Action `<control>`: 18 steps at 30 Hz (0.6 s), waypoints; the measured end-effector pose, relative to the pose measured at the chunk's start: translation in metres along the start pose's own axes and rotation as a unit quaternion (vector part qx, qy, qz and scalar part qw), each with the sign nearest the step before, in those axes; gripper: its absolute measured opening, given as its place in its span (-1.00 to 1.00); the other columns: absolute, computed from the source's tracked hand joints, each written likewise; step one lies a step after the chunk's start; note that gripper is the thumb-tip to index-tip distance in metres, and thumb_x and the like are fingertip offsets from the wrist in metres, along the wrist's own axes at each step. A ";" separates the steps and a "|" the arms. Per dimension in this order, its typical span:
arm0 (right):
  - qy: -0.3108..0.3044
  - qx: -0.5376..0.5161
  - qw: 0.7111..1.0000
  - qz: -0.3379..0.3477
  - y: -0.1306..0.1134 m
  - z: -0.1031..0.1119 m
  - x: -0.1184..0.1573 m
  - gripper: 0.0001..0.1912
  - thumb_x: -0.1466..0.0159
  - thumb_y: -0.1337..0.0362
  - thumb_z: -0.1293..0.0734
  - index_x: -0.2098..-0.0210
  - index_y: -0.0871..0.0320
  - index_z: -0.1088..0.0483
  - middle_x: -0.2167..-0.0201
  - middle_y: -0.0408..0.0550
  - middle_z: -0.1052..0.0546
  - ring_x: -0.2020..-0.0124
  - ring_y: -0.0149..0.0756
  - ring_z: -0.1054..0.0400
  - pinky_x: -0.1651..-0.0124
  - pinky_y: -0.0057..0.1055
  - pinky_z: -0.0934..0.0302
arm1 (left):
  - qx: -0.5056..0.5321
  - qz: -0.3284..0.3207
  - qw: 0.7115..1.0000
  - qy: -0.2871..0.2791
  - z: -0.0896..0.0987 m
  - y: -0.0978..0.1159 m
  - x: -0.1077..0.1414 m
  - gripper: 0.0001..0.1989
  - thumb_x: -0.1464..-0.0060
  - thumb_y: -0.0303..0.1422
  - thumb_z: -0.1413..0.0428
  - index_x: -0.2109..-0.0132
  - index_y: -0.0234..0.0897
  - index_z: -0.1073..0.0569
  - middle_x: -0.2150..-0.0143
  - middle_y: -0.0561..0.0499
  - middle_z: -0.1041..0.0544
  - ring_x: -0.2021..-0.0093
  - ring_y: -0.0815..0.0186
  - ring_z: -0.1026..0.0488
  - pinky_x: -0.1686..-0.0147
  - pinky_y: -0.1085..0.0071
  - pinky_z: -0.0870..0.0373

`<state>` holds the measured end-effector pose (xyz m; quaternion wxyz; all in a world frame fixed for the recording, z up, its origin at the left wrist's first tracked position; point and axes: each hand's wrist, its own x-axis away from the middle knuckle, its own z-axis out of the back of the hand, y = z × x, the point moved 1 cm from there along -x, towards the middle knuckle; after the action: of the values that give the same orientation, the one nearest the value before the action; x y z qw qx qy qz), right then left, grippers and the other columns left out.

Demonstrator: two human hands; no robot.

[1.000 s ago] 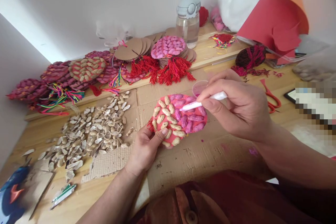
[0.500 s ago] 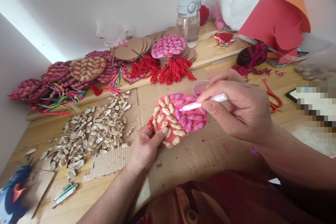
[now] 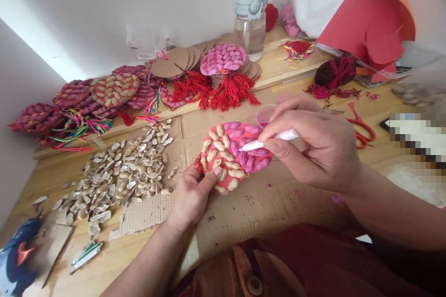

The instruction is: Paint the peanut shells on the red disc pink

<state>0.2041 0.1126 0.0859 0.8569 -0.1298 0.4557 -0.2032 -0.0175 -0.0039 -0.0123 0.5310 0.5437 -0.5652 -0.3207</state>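
Observation:
My left hand [image 3: 195, 192] grips the lower left edge of a round red disc [image 3: 232, 158] covered in peanut shells, thumb on top and fingers underneath. Shells on its right side are purple-pink; those on the left keep their natural tan. Between the thumb and fingers of my right hand [image 3: 313, 141] is a slim white marker-like pen [image 3: 278, 138], its tip at a purple shell near the disc's middle. Just behind the disc, a small clear cup [image 3: 265, 113] with magenta liquid shows, partly hidden by my right hand.
Loose peanut shells [image 3: 135, 167] lie in a heap at left, near a blue glue gun [image 3: 17, 250]. Finished shell discs [image 3: 114, 89] with tassels line the back ledge beside a water bottle [image 3: 250, 28]. At right are red scissors [image 3: 364, 130], yarn [image 3: 335, 72] and a phone [image 3: 418, 134].
The pen tip has shifted very slightly over the purple shells, and my right hand has moved a little left. My left hand keeps its hold on the disc.

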 end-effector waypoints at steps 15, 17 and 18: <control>-0.069 -0.007 0.997 0.034 0.000 -0.005 0.003 -0.94 -0.36 0.33 -0.39 0.21 0.01 -0.47 0.34 -0.15 -0.62 0.07 -0.11 -0.46 -0.08 -0.09 -0.36 | -0.145 -0.080 0.983 0.082 -0.011 0.021 0.008 -0.66 -0.11 -0.12 -0.41 0.12 -0.31 -0.68 0.15 -0.14 -0.77 0.15 0.07 -0.68 0.09 0.24 -0.61; -0.086 0.008 0.994 0.060 -0.002 -0.007 0.004 -0.97 -0.36 0.31 -0.40 0.22 0.05 -0.46 0.33 -0.13 -0.61 0.06 -0.11 -0.44 -0.10 -0.07 -0.33 | -0.140 -0.074 0.984 0.078 -0.012 0.021 0.009 -0.66 -0.12 -0.12 -0.41 0.13 -0.30 -0.68 0.16 -0.14 -0.77 0.18 0.09 -0.68 0.11 0.25 -0.61; -0.097 0.010 0.993 0.072 -0.003 -0.008 0.005 -0.97 -0.38 0.30 -0.39 0.22 0.06 -0.45 0.32 -0.12 -0.61 0.06 -0.11 -0.44 -0.11 -0.07 -0.33 | -0.138 -0.070 0.985 0.076 -0.012 0.020 0.009 -0.66 -0.12 -0.12 -0.40 0.12 -0.30 -0.68 0.15 -0.14 -0.77 0.19 0.10 -0.68 0.11 0.26 -0.61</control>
<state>0.1993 0.1074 0.0788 0.9107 -0.1069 0.3766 -0.1320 -0.0098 -0.0056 0.0119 0.6186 0.5264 -0.4337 -0.3901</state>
